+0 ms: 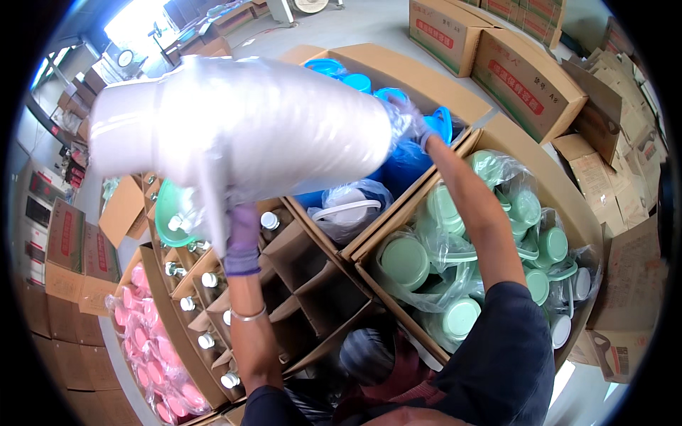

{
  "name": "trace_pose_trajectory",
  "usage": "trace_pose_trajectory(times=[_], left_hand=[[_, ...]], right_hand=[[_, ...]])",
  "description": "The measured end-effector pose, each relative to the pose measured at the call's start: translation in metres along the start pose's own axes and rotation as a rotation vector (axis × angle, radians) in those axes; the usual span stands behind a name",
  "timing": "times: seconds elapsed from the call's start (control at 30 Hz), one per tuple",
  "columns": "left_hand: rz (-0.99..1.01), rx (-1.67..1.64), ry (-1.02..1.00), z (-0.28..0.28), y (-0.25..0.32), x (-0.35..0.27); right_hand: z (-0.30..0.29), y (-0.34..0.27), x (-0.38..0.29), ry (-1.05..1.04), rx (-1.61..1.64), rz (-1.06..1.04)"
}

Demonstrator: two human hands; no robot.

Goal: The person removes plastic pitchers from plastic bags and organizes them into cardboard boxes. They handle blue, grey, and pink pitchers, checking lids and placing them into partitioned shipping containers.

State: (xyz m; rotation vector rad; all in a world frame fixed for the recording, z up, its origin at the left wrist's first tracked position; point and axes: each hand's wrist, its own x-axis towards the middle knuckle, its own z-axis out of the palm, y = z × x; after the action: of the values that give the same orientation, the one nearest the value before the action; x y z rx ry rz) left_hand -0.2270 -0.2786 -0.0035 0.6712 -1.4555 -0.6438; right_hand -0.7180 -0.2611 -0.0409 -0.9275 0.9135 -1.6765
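Note:
A large white plastic jug [256, 122], wrapped in clear film, is held almost level above the open cartons. My gloved left hand [243, 234] supports it from below, beside its long white handle [213, 202]; the fingers are mostly hidden behind the jug. At the jug's right end, my gloved right hand [413, 120] grips the bunched plastic film and looks blurred. Under the right hand stands a carton of blue jugs [405, 160] in plastic bags. One bagged white jug [343, 205] with a curved handle sits in that same carton.
Bagged pale green jugs [405, 263] fill the carton at right. A carton with cardboard dividers [298, 271] holds silver-capped bottles [209, 279] at its left side. Pink-lidded containers [154, 370] lie farther left, near a green basin [173, 213]. Printed cartons [527, 80] stand behind.

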Motion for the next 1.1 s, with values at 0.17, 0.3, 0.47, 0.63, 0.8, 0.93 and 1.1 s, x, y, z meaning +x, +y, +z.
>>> trace_pose_trajectory(times=[0.17, 0.3, 0.47, 0.63, 0.8, 0.93, 1.1], left_hand=[[0.456, 0.812, -0.097, 0.063, -0.013, -0.016], [0.157, 0.575, -0.625, 0.109, -0.077, -0.030], [0.790, 0.588, -1.195, 0.142, -0.084, -0.019], [0.637, 0.992, -1.450, 0.199, -0.094, -0.019], [-0.270, 0.792, -1.240, 0.184, -0.101, -0.020], [-0.226, 0.460, -0.972, 0.146, -0.053, -0.042], [-0.133, 0.272, -0.717, 0.109, 0.038, -0.048]], right_hand=[[0.101, -0.080, -0.042, -0.004, -0.465, -0.051], [0.094, -0.062, -0.071, -0.229, -0.620, -0.263], [0.025, -0.044, -0.076, 0.428, -1.355, -0.038], [-0.035, -0.003, -0.100, 0.744, -1.748, 0.065], [-0.039, 0.003, -0.082, 0.810, -1.546, 0.164], [-0.030, -0.034, -0.065, 0.640, -1.437, 0.278], [0.045, -0.108, -0.064, 0.533, -1.246, -0.129]])
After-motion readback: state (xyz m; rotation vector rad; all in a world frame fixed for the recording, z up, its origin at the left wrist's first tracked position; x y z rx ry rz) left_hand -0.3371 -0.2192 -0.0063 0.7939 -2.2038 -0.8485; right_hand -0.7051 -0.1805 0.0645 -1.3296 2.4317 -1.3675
